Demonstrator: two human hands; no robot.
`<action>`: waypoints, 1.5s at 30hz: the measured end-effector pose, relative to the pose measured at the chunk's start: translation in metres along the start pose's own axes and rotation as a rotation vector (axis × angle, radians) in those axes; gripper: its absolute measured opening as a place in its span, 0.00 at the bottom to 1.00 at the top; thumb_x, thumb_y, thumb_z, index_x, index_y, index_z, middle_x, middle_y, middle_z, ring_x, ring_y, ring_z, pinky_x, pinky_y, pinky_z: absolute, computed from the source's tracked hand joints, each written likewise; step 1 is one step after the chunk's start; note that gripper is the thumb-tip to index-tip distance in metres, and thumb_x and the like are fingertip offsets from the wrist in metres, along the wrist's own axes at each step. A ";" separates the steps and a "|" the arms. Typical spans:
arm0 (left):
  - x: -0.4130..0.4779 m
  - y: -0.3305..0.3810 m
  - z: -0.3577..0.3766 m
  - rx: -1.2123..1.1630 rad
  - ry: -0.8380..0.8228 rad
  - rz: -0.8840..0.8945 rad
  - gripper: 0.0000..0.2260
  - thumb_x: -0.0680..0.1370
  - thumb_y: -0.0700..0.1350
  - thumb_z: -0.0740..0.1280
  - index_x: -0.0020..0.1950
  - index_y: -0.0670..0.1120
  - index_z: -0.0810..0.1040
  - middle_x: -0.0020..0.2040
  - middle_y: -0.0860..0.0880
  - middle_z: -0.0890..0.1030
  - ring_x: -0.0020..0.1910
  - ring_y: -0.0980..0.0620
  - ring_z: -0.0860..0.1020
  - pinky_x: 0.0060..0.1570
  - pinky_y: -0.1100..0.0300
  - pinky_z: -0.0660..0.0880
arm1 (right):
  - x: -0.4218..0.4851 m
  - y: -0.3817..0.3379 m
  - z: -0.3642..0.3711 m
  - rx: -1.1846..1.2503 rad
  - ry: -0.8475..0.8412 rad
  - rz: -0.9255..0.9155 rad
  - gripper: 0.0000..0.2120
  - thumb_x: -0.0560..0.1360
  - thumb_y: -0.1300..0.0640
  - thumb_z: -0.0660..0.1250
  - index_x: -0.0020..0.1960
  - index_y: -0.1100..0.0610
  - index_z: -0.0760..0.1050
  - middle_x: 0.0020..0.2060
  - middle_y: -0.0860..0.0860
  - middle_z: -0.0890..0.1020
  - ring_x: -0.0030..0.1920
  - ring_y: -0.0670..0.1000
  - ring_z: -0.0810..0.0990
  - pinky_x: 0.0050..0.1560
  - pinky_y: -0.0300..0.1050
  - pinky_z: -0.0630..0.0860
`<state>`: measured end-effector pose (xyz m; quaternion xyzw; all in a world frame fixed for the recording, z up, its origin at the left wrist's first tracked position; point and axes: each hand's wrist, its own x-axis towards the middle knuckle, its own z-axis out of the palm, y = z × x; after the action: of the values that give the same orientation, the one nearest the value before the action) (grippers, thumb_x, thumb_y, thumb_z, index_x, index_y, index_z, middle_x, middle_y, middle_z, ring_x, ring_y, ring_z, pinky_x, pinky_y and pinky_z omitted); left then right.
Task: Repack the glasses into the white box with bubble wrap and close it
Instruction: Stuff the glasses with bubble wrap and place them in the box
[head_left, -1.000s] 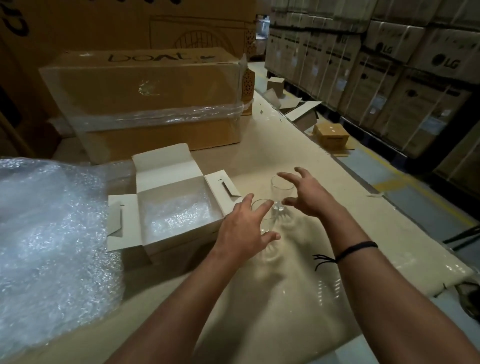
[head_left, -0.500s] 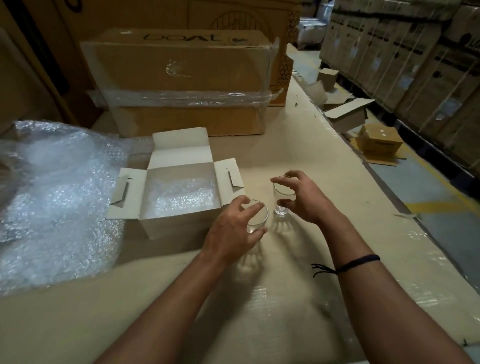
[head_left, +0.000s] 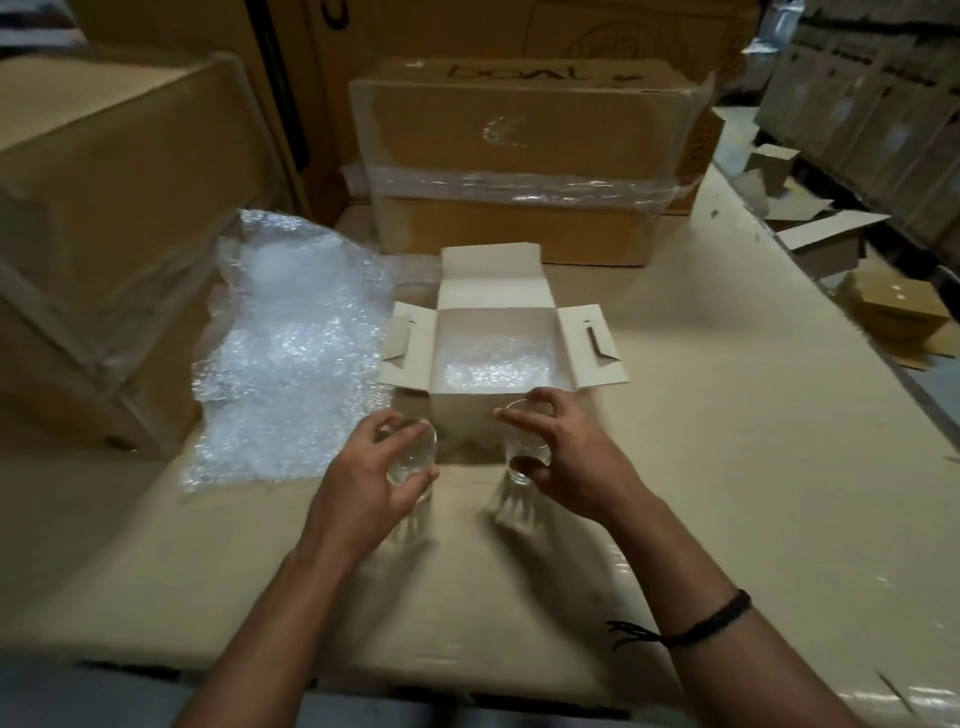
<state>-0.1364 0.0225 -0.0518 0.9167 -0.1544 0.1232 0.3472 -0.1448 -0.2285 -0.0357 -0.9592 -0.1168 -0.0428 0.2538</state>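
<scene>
The white box (head_left: 460, 415) stands open in the middle of the table, its flaps spread and bubble wrap lining its floor. Just in front of it, my left hand (head_left: 366, 478) grips a clear glass (head_left: 413, 457) by its rim and side. My right hand (head_left: 566, 462) grips a second clear glass (head_left: 524, 457) the same way. Both glasses are upright, just above or on the cardboard surface; I cannot tell which. A loose heap of bubble wrap (head_left: 291, 353) lies to the left of the box.
A large taped brown carton (head_left: 519, 156) stands behind the white box. Stacked brown cartons (head_left: 104, 234) rise at the left. The table edge runs along the right, with small cartons (head_left: 893, 312) on the floor beyond it.
Both hands closed on the glasses and brought them from the right of the box to its front. My view turned to face the box squarely.
</scene>
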 end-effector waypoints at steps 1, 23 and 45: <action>-0.001 -0.007 -0.004 -0.001 -0.007 -0.002 0.21 0.68 0.50 0.76 0.61 0.51 0.81 0.63 0.50 0.74 0.56 0.55 0.76 0.55 0.62 0.71 | 0.004 -0.007 0.006 -0.006 0.011 0.010 0.28 0.74 0.51 0.72 0.71 0.40 0.67 0.73 0.51 0.62 0.64 0.51 0.74 0.58 0.44 0.75; 0.031 -0.120 -0.037 -0.043 0.110 -0.074 0.12 0.78 0.46 0.67 0.60 0.45 0.80 0.66 0.44 0.75 0.66 0.44 0.71 0.65 0.49 0.68 | -0.044 -0.076 0.085 -0.080 0.478 0.083 0.14 0.73 0.56 0.70 0.58 0.57 0.78 0.56 0.53 0.79 0.53 0.55 0.80 0.51 0.45 0.77; 0.099 -0.134 -0.068 0.060 0.394 -0.136 0.11 0.80 0.45 0.61 0.54 0.43 0.82 0.47 0.43 0.84 0.49 0.38 0.77 0.53 0.48 0.67 | -0.020 -0.087 0.127 -0.130 0.209 0.176 0.12 0.75 0.56 0.66 0.56 0.59 0.79 0.60 0.53 0.79 0.60 0.53 0.76 0.63 0.44 0.71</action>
<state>-0.0041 0.1438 -0.0497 0.8931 -0.0177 0.2810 0.3508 -0.1831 -0.0957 -0.1072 -0.9705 -0.0022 -0.1276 0.2045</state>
